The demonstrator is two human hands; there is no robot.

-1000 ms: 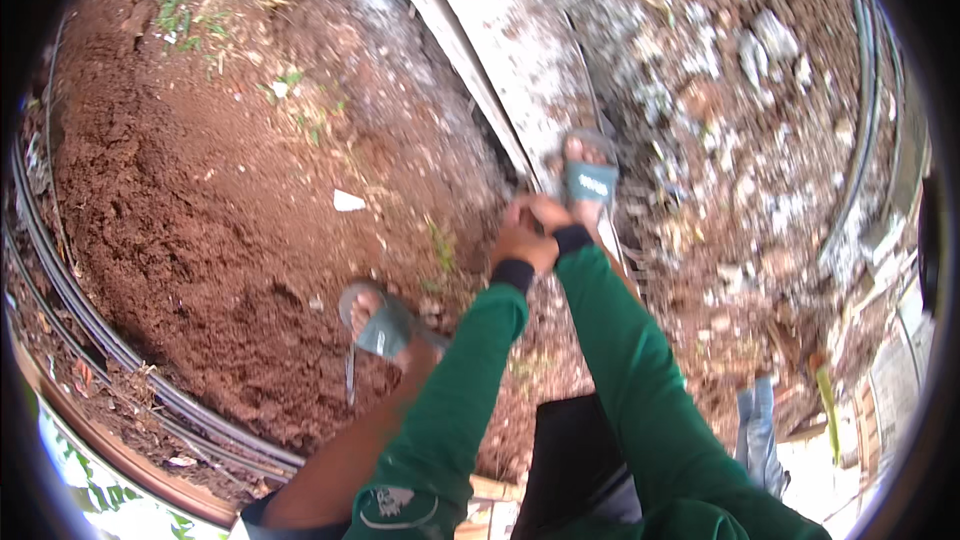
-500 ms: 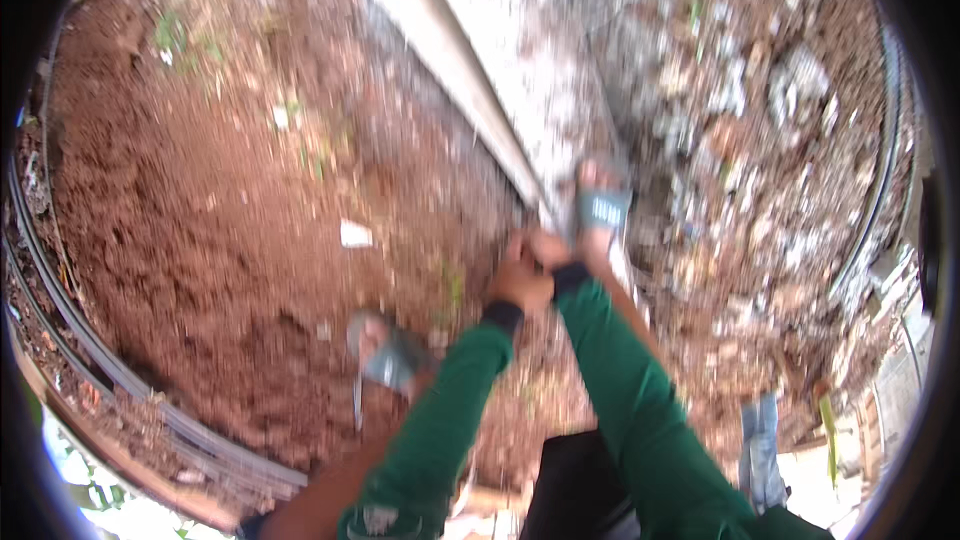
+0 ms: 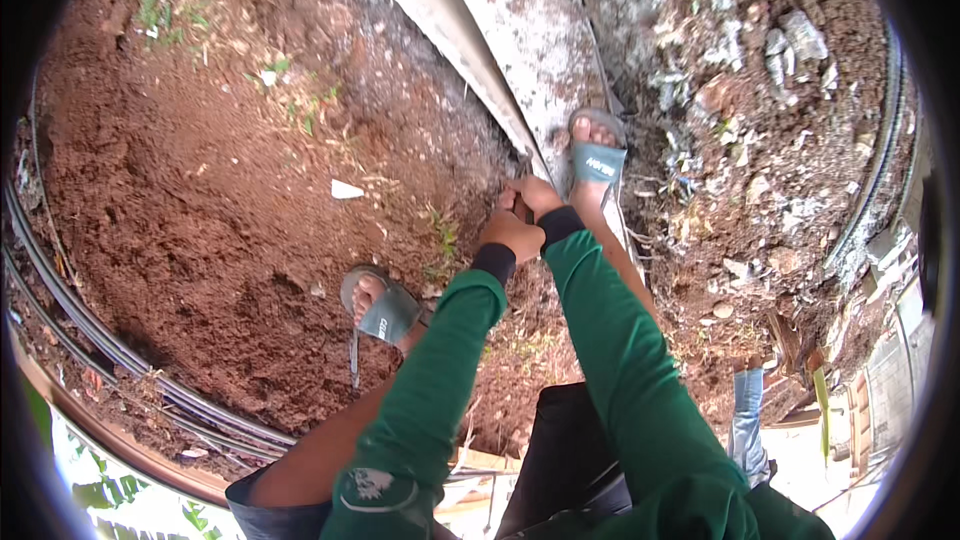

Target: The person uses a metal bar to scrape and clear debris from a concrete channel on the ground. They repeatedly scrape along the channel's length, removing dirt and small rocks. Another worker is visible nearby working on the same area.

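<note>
My left hand (image 3: 507, 234) and my right hand (image 3: 537, 196) are close together between my feet, both with fingers curled round a small dark thing that they largely hide; I cannot make out what it is. Just beyond them is the lower end of a long pale beam (image 3: 430, 15), which runs diagonally along a white-dusted concrete strip (image 3: 525, 30). My right foot, in a grey-green slide sandal (image 3: 600, 162), is on that strip. My left foot, in a matching sandal (image 3: 388, 317), stands on reddish soil (image 3: 200, 220).
Rubble (image 3: 790, 55) and debris cover the ground at right. Dark cables or pipes (image 3: 110, 345) curve along the lower left, with more at the far right. A person's jeans-clad leg (image 3: 747, 410) shows at lower right, near a yellow-green upright piece (image 3: 820, 400).
The view dipped and blurred half a second ago, then rose again and is sharper. My joined hands have shifted slightly left and forward, still curled round the dark thing.
</note>
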